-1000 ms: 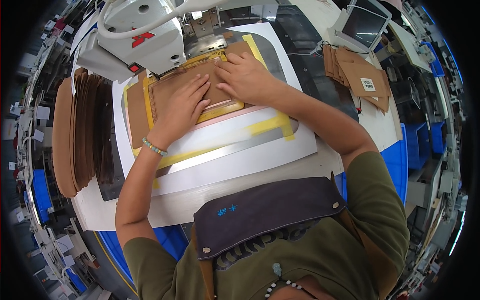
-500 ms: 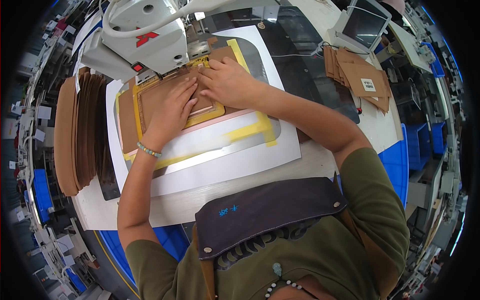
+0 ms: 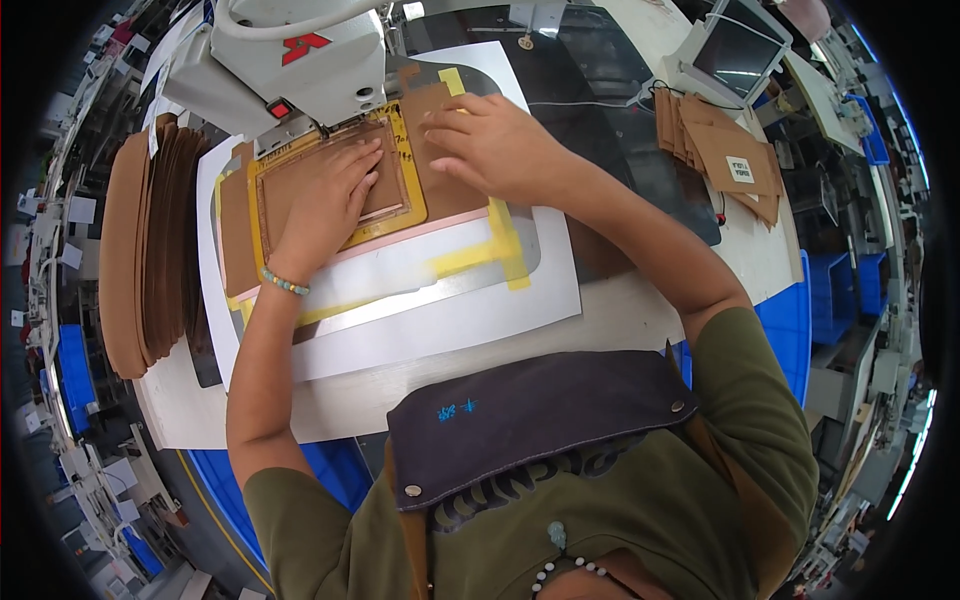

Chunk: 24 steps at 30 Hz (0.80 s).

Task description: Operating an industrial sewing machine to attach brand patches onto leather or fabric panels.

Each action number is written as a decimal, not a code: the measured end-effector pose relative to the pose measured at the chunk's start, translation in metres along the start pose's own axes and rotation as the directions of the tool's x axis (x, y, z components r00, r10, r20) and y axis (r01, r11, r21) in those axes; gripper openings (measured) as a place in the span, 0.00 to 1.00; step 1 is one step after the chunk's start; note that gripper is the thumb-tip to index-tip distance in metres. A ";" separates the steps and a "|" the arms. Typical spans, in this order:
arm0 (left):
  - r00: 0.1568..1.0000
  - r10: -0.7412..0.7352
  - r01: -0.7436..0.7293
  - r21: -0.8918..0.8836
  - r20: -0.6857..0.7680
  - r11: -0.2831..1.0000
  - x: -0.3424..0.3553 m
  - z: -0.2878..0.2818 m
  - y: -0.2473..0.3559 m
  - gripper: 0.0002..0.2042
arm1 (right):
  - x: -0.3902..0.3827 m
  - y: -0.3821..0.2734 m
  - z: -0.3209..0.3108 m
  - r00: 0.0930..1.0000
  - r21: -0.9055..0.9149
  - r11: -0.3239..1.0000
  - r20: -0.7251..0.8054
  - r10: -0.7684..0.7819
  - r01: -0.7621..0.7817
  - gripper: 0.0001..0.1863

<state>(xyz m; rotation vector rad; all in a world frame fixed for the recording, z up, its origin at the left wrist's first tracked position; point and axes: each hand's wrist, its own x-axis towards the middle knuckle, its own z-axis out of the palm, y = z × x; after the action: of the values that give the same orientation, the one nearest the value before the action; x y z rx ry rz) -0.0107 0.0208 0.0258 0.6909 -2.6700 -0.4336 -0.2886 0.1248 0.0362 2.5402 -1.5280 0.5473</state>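
My left hand (image 3: 322,208) lies flat with its fingers stretched out over a brown panel (image 3: 283,195) inside a yellow rectangular frame (image 3: 418,200). Just right of that frame is my right hand (image 3: 497,147), fingers apart and a little bent, over another part of the brown material (image 3: 438,190). I cannot tell whether its fingertips touch the surface. The frame rests on a clear plate edged with yellow tape (image 3: 465,262), with a large white sheet (image 3: 430,330) beneath. The head of a white sewing machine (image 3: 300,75) stands over the frame's far edge; its needle area is partly hidden.
A thick stack of brown panels (image 3: 140,250) stands upright at the left. On the right lie several flat brown pieces (image 3: 725,155) beside a screen (image 3: 735,55). Blue bins (image 3: 795,325) flank the pale table (image 3: 200,415). A cable (image 3: 590,104) crosses the dark machine bed.
My right hand has come off the framed panel and moved right, past the frame's edge. My left hand stays on the panel. Frame and white sheet sit slightly further left.
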 end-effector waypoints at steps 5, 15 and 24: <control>1.000 0.000 -0.002 -0.059 -0.024 0.998 -0.008 -0.017 -0.005 0.17 | -0.003 -0.010 -0.009 0.997 0.153 0.985 -0.035 -0.075 0.080 0.22; 0.975 0.141 -0.147 0.021 0.172 0.989 -0.042 -0.024 -0.001 0.25 | 0.002 -0.055 0.022 0.977 0.097 0.974 0.040 -0.209 0.204 0.19; 0.971 0.122 -0.127 0.009 0.205 0.992 -0.036 -0.026 0.000 0.30 | -0.001 -0.062 0.023 0.976 -0.001 0.976 -0.014 -0.218 0.218 0.18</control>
<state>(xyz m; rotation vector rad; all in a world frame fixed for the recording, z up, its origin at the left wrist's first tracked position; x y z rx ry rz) 0.0291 0.0335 0.0399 0.5053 -2.8955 -0.4641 -0.2295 0.1489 0.0188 2.6526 -1.2228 0.5335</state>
